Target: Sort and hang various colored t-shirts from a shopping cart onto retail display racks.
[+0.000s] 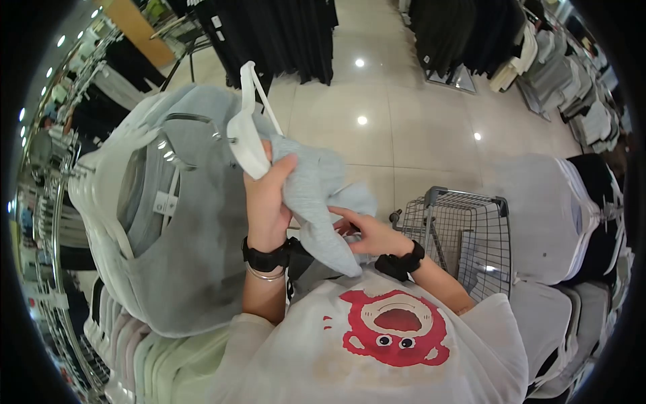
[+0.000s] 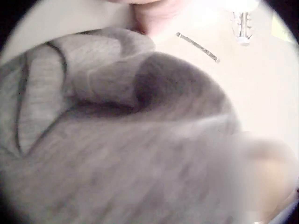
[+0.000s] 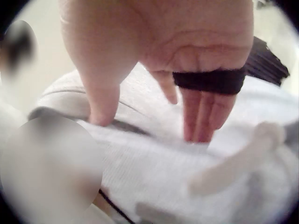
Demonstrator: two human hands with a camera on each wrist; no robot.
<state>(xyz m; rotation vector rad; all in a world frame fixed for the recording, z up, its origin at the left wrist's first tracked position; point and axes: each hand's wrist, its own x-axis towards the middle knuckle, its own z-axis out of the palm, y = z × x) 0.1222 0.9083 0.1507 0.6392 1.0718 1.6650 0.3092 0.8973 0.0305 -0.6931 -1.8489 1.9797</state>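
In the head view my left hand (image 1: 268, 202) grips a white clothes hanger (image 1: 249, 148) together with a light grey garment (image 1: 309, 175) bunched beside it. The thumb lies over the cloth, and the hanger's upper end points away from me. My right hand (image 1: 380, 236) reaches in from the right, its fingertips on the lower folds. Grey cloth (image 2: 117, 163) fills most of the left wrist view, with a fold standing open. In the right wrist view the right thumb and fingers (image 3: 201, 114) stand apart, their tips against the pale cloth. A black band (image 3: 210, 81) crosses those fingers.
Grey tops (image 1: 202, 256) hang on white hangers close at left. A wire shopping cart (image 1: 488, 262) stands at right, before more hanging tops (image 1: 538, 222). Dark trousers (image 1: 276, 40) hang on a rack ahead, beyond a tiled floor (image 1: 363, 145).
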